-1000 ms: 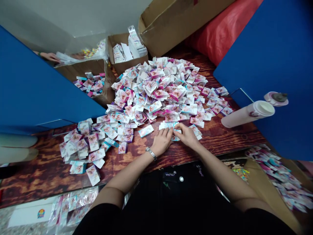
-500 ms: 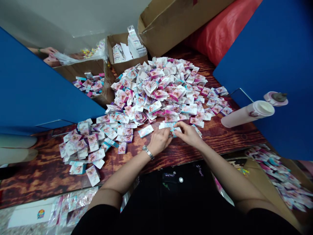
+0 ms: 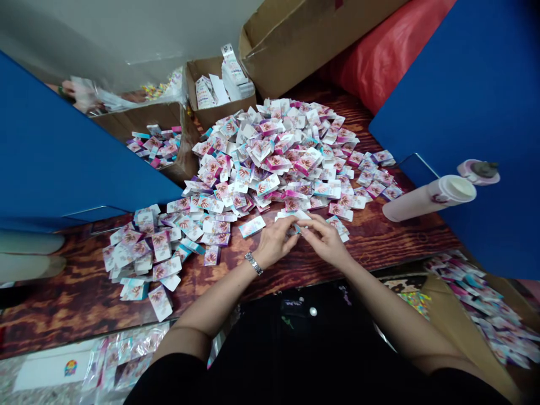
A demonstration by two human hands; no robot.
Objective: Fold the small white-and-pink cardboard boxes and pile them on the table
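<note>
A large heap of small white, pink and teal printed cards covers the wooden table, spreading towards me on the left. My left hand, with a silver bracelet on its wrist, and my right hand meet at the heap's near edge. Between their fingertips they pinch a small bunch of white cards. A single loose card lies just left of my left hand. Most of the bunch's lower part is hidden by my fingers.
Blue panels stand on both sides. At the far end are cardboard boxes holding cards. A co-worker's hand is at the far left. A pink tumbler lies at right. Plastic packets sit below the near table edge.
My hands have drawn closer and lifted the bunch of white cards slightly off the table. My fingers now curl together around it. The co-worker's hand has shifted at the far left.
</note>
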